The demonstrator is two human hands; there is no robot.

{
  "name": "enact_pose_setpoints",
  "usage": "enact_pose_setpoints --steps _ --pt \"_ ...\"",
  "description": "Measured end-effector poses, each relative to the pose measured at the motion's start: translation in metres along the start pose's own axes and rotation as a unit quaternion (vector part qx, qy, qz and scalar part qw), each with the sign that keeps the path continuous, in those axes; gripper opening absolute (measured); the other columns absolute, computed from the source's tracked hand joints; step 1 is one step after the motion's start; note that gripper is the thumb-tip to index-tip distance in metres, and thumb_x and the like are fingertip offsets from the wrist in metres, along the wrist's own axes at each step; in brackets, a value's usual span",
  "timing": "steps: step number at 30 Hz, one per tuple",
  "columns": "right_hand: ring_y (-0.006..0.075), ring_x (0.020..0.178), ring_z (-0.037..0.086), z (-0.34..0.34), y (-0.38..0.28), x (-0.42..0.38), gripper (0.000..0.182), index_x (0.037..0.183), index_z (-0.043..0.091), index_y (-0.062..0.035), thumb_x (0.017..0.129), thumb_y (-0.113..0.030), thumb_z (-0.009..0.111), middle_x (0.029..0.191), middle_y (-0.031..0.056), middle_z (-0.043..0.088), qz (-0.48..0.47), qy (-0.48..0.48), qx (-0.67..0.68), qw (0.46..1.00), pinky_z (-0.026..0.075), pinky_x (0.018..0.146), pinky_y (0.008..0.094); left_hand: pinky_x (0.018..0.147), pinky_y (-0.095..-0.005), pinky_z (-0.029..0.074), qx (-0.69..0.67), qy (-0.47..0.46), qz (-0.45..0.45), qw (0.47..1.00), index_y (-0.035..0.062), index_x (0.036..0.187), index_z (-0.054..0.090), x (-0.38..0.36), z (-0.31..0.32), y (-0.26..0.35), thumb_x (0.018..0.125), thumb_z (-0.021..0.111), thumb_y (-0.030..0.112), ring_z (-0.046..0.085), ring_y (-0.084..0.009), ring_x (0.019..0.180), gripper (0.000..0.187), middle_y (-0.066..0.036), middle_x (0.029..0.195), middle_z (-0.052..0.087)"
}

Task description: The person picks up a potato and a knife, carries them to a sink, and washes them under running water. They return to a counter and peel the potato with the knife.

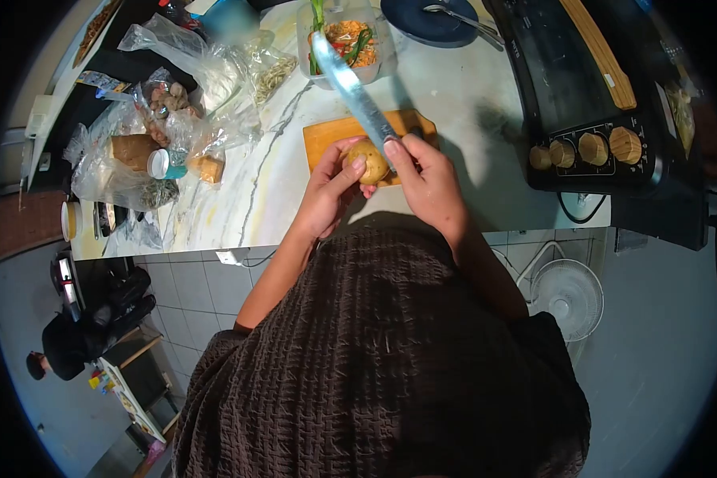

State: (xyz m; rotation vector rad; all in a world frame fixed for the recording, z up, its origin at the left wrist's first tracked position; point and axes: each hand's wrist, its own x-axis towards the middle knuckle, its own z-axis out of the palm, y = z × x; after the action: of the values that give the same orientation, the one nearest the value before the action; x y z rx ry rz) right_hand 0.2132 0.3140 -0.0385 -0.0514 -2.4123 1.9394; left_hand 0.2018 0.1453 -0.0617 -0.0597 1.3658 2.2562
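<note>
My left hand (331,190) is closed around a round, brown-skinned potato (366,162), its thumb lying across the front of it. In my right hand (430,179) is a large knife (350,88), gripped near the base of the blade, with the blade pointing up and away to the left. The knife's handle is hidden in my palm. My right thumb is right at the potato's side. Both hands are over a wooden cutting board (324,137), at the near part of the marble-patterned counter (255,203).
Beyond the board stands a clear container (304,48) with shredded orange food and green stalks. A dark blue plate (422,28) with cutlery is at the back. Plastic bags (103,179) of produce lie left, a black stove (605,151) right. Another person (68,342) sits at lower left.
</note>
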Motion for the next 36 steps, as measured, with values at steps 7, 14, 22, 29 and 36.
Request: enact_pose_setpoints --steps 7,14,22,29,36 --pt "0.0084 0.057 0.042 0.002 0.008 0.002 0.026 0.087 0.058 0.0008 0.095 -0.024 0.053 0.060 0.0040 0.051 -0.006 0.042 0.059 0.997 0.038 0.052 0.0279 0.080 -0.0286 0.052 0.003 0.022 0.106 0.994 0.0043 0.128 0.040 0.000 0.011 0.001 0.086 0.062 0.002 0.061 -0.0187 0.095 0.048 -0.012 0.116 0.054" --pt "0.0063 0.058 0.036 0.001 0.002 -0.002 0.026 0.082 0.054 0.0012 0.094 -0.022 0.054 0.058 0.0019 0.043 0.048 0.000 0.061 0.997 0.034 0.051 0.0258 0.078 -0.0257 0.052 0.151 0.015 0.175 0.973 0.0029 0.130 0.042 0.006 0.009 0.002 0.076 0.069 -0.008 0.060 -0.0137 0.095 0.061 -0.009 0.118 0.054" --pt "0.0075 0.058 0.038 0.003 0.007 0.003 0.028 0.081 0.054 0.0010 0.095 -0.024 0.052 0.059 0.0042 0.046 0.009 0.014 0.064 0.998 0.036 0.052 0.0271 0.084 -0.0286 0.049 -0.003 0.010 0.042 0.999 0.0040 0.132 0.041 0.001 0.015 0.011 0.085 0.062 0.000 0.057 -0.0142 0.099 0.051 -0.008 0.115 0.054" --pt "0.0090 0.058 0.041 -0.003 0.003 0.002 0.027 0.086 0.057 -0.0003 0.094 -0.026 0.053 0.061 0.0062 0.049 0.084 0.012 0.026 0.996 0.038 0.054 0.0281 0.093 -0.0270 0.041 0.055 0.014 0.078 0.995 0.0037 0.134 0.038 0.003 0.002 -0.006 0.090 0.060 0.007 0.051 -0.0137 0.108 0.049 -0.008 0.116 0.053" --pt "0.0176 0.051 0.044 -0.002 0.000 0.000 0.028 0.086 0.057 -0.0009 0.094 -0.027 0.053 0.058 0.0108 0.050 0.033 0.011 -0.021 0.999 0.039 0.052 0.0326 0.090 -0.0263 0.044 0.124 -0.004 0.106 0.987 0.0002 0.130 0.041 0.004 0.005 -0.006 0.088 0.062 0.006 0.053 -0.0142 0.107 0.048 -0.009 0.119 0.052"
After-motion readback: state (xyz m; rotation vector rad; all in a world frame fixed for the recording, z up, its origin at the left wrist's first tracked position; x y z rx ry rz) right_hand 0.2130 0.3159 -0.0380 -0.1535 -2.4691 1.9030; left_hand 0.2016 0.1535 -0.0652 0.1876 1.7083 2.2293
